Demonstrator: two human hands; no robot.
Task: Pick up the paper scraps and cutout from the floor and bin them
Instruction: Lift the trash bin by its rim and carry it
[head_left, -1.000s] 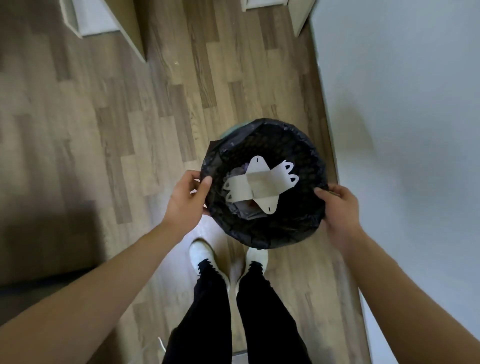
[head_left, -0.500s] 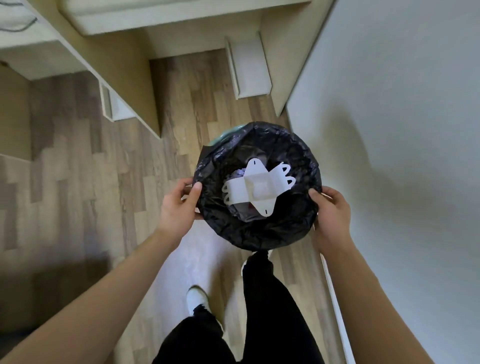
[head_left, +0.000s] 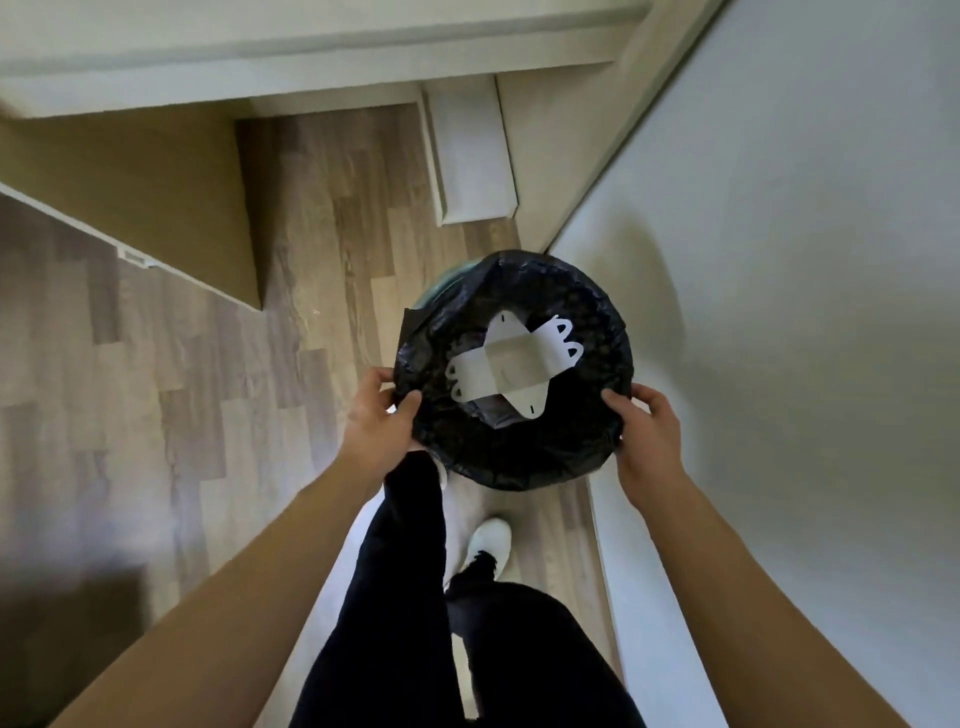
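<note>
A round bin (head_left: 587, 441) lined with a black plastic bag is held up in front of me over the wooden floor. A white paper cutout (head_left: 511, 364) with tabs lies flat inside it, on top of darker contents. My left hand (head_left: 376, 415) grips the bin's left rim, thumb over the edge. Gripping the right rim is my right hand (head_left: 647, 431). No loose scraps show on the floor in view.
A pale wall (head_left: 779, 260) runs close along the right. Light wooden furniture (head_left: 156, 171) with a white leg (head_left: 472, 161) stands ahead and to the left. My legs in black trousers and a white shoe (head_left: 485, 540) are below the bin.
I have walked forward carrying the bin in both hands. The furniture and its white leg have come closer, and the wall corner is now near. Both grips are unchanged.
</note>
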